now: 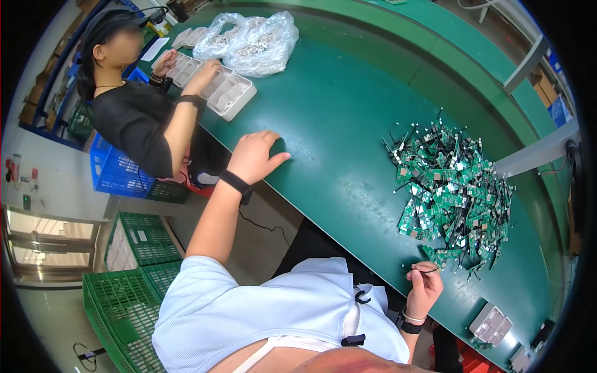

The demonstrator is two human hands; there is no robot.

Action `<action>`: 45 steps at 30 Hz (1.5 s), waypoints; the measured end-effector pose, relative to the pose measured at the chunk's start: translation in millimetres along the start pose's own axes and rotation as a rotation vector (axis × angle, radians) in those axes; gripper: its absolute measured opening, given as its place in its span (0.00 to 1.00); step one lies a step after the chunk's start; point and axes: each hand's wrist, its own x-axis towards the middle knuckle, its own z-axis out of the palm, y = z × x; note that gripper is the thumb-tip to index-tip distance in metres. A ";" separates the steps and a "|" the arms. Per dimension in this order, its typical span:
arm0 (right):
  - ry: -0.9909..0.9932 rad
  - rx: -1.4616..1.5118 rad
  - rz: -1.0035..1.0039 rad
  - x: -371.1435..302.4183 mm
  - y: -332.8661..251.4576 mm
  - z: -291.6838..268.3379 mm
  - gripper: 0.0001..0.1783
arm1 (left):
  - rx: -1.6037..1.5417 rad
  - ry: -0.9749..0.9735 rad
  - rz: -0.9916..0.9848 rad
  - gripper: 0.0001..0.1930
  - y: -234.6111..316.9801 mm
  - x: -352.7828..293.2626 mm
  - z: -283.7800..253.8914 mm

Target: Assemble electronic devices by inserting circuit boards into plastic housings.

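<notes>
A co-worker is working over a pale compartment tray near a clear plastic bag, while a heap of green circuit boards is sitting on the table, its overlapping pieces hiding one another. The left hand is resting empty at the table's edge, fingers parted; the right hand is pinching a thin dark wire between nearly closed fingertips just beside the heap, its link to any board staying unclear.

white wall | grey floor | long green table | bright window | blue-framed shelves
</notes>
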 end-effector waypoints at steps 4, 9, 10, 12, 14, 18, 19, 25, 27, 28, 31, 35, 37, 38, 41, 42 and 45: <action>0.002 0.011 -0.006 -0.6 1.9 -0.3 0.05 | -0.060 -0.007 -0.051 0.35 -18.4 24.3 -7.7; 0.004 0.048 -0.022 1.2 3.2 0.4 0.04 | 0.163 0.282 -0.233 0.51 -79.5 63.7 -1.0; 0.006 0.046 -0.024 0.9 3.8 0.2 0.04 | 0.160 0.283 -0.231 0.51 -89.8 71.5 -1.5; -0.001 0.042 -0.026 1.4 4.9 -0.6 0.04 | 0.127 0.190 -0.276 0.56 -108.9 80.3 -7.4; 0.000 0.038 -0.026 0.2 3.8 -1.6 0.04 | 0.107 0.141 -0.294 0.59 -106.7 80.9 -8.3; 0.004 0.024 -0.001 -1.6 0.6 -0.4 0.05 | 0.272 0.078 -0.351 0.58 -64.5 65.0 -16.5; 0.000 0.029 0.002 -2.1 0.5 -1.1 0.05 | 0.232 0.050 -0.331 0.57 -56.1 59.6 -17.2; 0.021 0.032 0.005 -5.4 1.2 -1.4 0.04 | 0.059 0.060 -0.043 0.49 22.0 18.4 -1.8; -0.026 0.025 -0.035 1.1 0.9 0.0 0.03 | 0.021 0.038 0.040 0.46 55.0 -10.6 -2.4; -0.024 0.041 -0.034 1.7 1.0 1.4 0.03 | -0.005 0.043 0.107 0.44 72.1 -22.2 -2.6; -0.033 0.022 -0.045 6.4 1.0 6.5 0.03 | -0.009 0.012 0.210 0.41 121.8 -54.8 -1.1; -0.065 -0.009 -0.071 3.1 -0.9 5.1 0.04 | 0.012 0.012 0.281 0.36 169.9 -79.6 15.2; -0.070 -0.001 -0.071 1.5 0.7 4.9 0.05 | 0.030 0.011 0.292 0.35 187.6 -87.9 24.7; -0.083 -0.005 -0.080 0.0 0.2 4.5 0.05 | 0.041 0.020 0.279 0.37 195.7 -90.5 30.8; -0.106 -0.025 -0.101 -1.8 -0.6 2.8 0.06 | 0.050 0.041 0.257 0.39 206.7 -94.0 43.4; -0.120 -0.022 -0.102 -1.9 -0.5 3.1 0.06 | 0.036 0.076 0.275 0.41 207.0 -95.2 45.9; -0.154 -0.005 -0.095 -1.7 2.4 -0.3 0.06 | 0.016 0.138 0.305 0.44 208.8 -103.4 48.8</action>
